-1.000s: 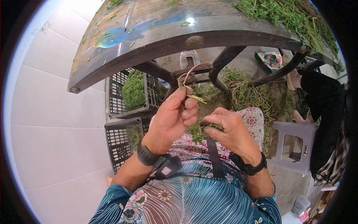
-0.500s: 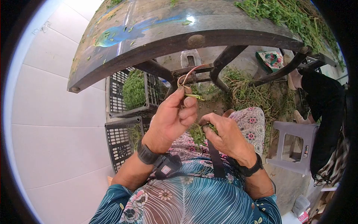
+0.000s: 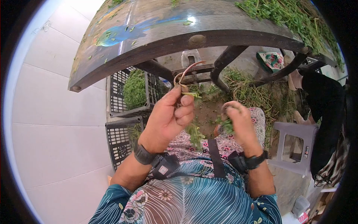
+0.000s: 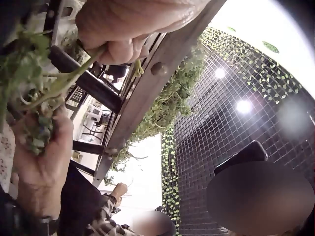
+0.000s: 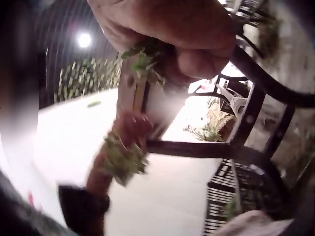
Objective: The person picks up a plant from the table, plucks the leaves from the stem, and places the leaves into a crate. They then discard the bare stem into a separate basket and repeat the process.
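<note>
In the head view the left hand (image 3: pixel 166 121) pinches a plant stem (image 3: pixel 190 69) between thumb and fingers; its reddish end curls up above the fingertips. Leafy greens (image 3: pixel 195 136) hang below that hand. To the right, apart from it, the right hand (image 3: pixel 242 125) has its fingers curled round a small bunch of green leaves (image 3: pixel 226 126). The right wrist view shows these leaves (image 5: pixel 145 64) poking out below the right hand (image 5: pixel 172 29), with the left hand (image 5: pixel 133 128) farther off. A pale green stem (image 4: pixel 64 83) runs down from the left hand (image 4: pixel 138 24) in the left wrist view.
A wooden table (image 3: pixel 156 46) with greens (image 3: pixel 276 15) heaped at its right stands ahead. Black crates (image 3: pixel 118 91) are at the left, one with greens. Plant stems (image 3: pixel 250 89) lie on the floor. At right are a grey stool (image 3: pixel 279 145) and another person's legs (image 3: pixel 322 108).
The right hand has moved right and slightly up, away from the left hand, taking leaves with it. The left hand has shifted slightly left with the curled stem.
</note>
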A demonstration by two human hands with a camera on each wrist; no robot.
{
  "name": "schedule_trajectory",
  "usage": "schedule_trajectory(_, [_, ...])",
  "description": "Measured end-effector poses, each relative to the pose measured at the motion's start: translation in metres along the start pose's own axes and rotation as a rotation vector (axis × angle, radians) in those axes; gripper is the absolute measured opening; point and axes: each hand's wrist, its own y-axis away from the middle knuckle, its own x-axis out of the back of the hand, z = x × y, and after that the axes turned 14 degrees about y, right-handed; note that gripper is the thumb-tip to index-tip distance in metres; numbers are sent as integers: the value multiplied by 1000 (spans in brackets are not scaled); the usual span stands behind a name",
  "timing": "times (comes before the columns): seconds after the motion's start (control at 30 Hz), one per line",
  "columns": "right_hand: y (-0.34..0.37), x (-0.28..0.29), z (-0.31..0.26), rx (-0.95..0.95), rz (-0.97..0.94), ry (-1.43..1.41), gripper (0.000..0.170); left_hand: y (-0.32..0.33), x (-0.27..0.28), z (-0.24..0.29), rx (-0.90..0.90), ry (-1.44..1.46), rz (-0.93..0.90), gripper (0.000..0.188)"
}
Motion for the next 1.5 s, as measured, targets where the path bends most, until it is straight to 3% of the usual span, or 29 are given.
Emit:
schedule_trajectory(0.1, [4, 14, -3, 20, -171, -260, 20, -4, 7, 8, 35, 115, -59, 21])
schedule_trajectory(0.3, [16, -6, -17, 108, -328, -34, 25, -9, 10, 5, 75, 182, -147, 23])
schedule_trajectory(0.4, [19, -18, -28, 286, -336, 111, 30, -9, 8, 3, 50, 183, -126, 24])
schedule_trajectory(0.5, [22, -25, -34, 253, -371, 247, 33, -9, 6, 1, 49, 187, -116, 24])
schedule_trajectory(0.63, [18, -30, -27, 443, -233, 403, 28, -11, 11, 1, 36, 163, -130, 23])
schedule_trajectory(0.8, [16, -37, -15, 604, 5, 592, 23, -9, 15, -6, 12, 120, -23, 22])
schedule_trajectory(0.9, [8, -41, -9, 515, 69, 458, 22, -10, 15, -12, -15, 63, -20, 21])
schedule_trajectory(1.0, [8, -35, -20, 194, -63, 304, 21, -11, 12, -14, -31, 16, -14, 21])
schedule_trajectory(1.1, [6, -33, -19, 181, -74, 259, 20, -11, 9, -16, -44, -34, 16, 20])
schedule_trajectory(1.2, [-2, -39, 3, 690, 199, 706, 21, -9, 14, -14, 23, -19, 27, 19])
schedule_trajectory(1.3, [-29, -7, 34, 357, 223, 545, 20, 0, 5, -9, 15, -100, 64, 18])
schedule_trajectory(1.4, [-15, 20, 0, -151, 62, -420, 18, 9, 7, 2, 17, -245, 39, 18])
schedule_trajectory(1.5, [-20, 32, 16, -179, -155, -826, 16, 13, 15, 6, 8, -448, -3, 25])
